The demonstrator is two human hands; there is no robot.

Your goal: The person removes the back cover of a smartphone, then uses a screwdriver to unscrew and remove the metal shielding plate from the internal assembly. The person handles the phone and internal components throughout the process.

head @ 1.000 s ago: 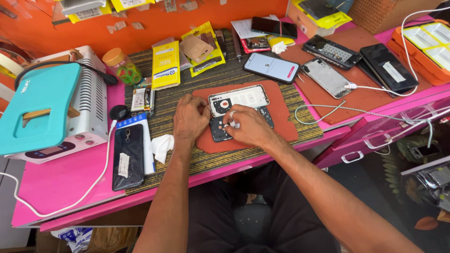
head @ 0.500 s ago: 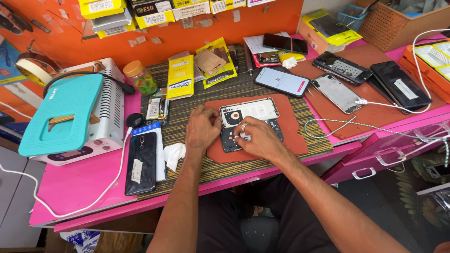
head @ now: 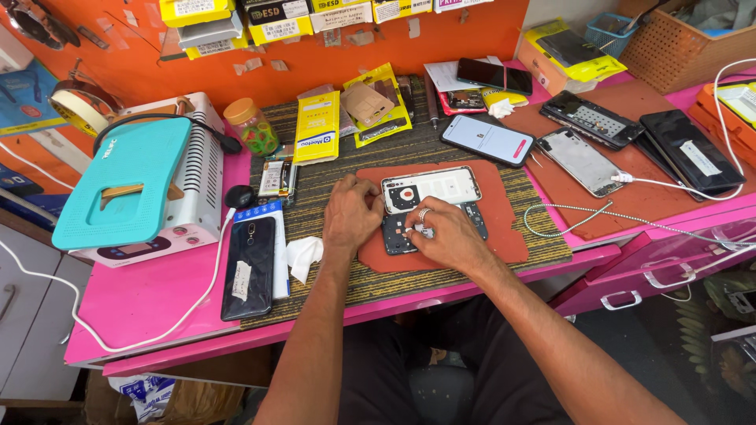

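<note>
Opened phone (head: 431,211) is kept on the red mat (head: 504,228) mid-bench, braced at its left edge by the curled left hand (head: 352,216), while the right hand (head: 447,238), fingers bent, is pressed on its lower half, nothing visibly pinched.

A: The opened phone (head: 433,228) lies mostly under both hands; I can't tell what the right hand (head: 445,236) pinches, it's too small.

B: Agreed; the left hand (head: 352,216) hides its left edge; the wicker basket (head: 677,39) is cut off at the top.
</note>
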